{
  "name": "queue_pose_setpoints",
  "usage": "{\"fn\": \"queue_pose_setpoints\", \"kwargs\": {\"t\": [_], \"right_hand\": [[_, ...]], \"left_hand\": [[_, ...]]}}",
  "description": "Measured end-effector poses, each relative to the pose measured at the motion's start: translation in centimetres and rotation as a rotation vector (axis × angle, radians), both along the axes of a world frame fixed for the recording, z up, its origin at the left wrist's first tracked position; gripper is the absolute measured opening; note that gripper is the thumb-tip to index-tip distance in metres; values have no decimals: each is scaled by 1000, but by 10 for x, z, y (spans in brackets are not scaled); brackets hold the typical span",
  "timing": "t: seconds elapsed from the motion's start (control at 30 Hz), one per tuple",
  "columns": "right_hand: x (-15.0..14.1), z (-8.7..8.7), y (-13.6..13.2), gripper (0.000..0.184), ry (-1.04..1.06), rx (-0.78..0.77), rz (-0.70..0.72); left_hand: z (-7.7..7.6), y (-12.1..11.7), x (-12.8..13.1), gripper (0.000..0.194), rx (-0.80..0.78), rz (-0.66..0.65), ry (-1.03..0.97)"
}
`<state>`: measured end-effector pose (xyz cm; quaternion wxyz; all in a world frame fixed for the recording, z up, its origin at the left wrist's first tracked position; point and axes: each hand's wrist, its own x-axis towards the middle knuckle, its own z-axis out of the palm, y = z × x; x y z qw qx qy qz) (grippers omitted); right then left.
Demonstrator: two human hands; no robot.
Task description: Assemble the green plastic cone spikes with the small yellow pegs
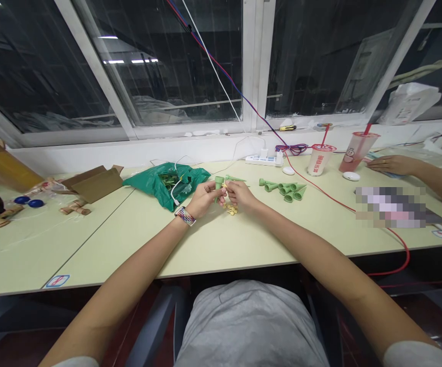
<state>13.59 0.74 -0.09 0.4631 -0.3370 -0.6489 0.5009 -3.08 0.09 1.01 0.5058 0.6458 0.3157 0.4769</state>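
Observation:
Above the table, my left hand is closed around a green cone-shaped plastic piece, its wide end upward. Close against it, my right hand is pinched at the fingertips on a small yellow piece, mostly hidden by the fingers. Several more small yellow pieces lie on the table just below both hands. Another green cone lies behind my right hand, its tip pointing right. To the right is a loose group of several green cones.
A torn green plastic bag with green pieces inside sits left of my hands. Farther left are a cardboard box and wooden toys. At right stand two drink cups, a power strip, a red cable and another person's hand.

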Motion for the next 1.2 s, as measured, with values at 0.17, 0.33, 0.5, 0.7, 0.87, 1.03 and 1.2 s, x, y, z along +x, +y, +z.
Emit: {"fn": "queue_pose_setpoints", "kwargs": {"t": [0.17, 0.33, 0.5, 0.7, 0.87, 1.03, 1.2], "right_hand": [[1, 3, -5, 41, -102, -5, -69], [8, 0, -15, 31, -435, 637, -298], [3, -3, -5, 41, -204, 413, -186], [1, -1, 4, 46, -57, -38, -2], [10, 0, -8, 36, -431, 488, -278], [11, -3, -12, 29, -546, 617, -315], [2, -5, -5, 37, -150, 369, -214]], "left_hand": [[1, 0, -2, 33, -45, -37, 4], [1, 0, -5, 35, -285, -138, -115], [0, 0, -3, 36, -151, -58, -69], [1, -2, 1, 36, -12, -3, 21], [4, -3, 1, 32, -236, -95, -86], [6, -4, 1, 31, -270, -130, -101], [4, -1, 3, 37, -139, -58, -85]]}}
